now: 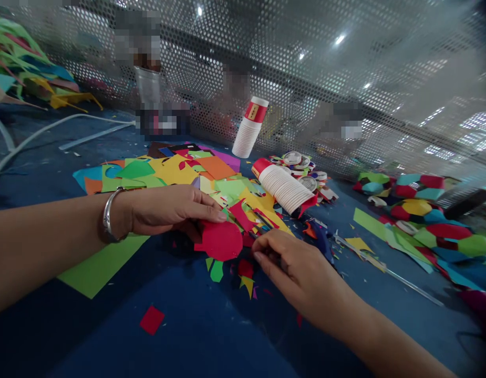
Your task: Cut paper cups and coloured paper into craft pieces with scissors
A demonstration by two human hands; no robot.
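Observation:
My left hand (183, 210), with a silver bangle at the wrist, pinches a red paper disc (223, 241) by its upper left edge. The disc is roughly round, with a small tab at its left. Close to its right side, my right hand (286, 260) is closed around what look like scissors (262, 219); only thin dark blades show, pointing up and left, and the handles are hidden in my fingers. A red paper strip (241, 215) lies near the blades. Below the disc are green scraps (216, 271) and a yellow scrap (247, 285).
Coloured paper sheets (175, 169) heap behind my hands. One stack of paper cups (248, 128) stands upright; another stack (288, 186) lies tipped. Paper-covered shapes (443, 226) and a glue stick (412, 286) are at right. A red square (152, 320) lies in front.

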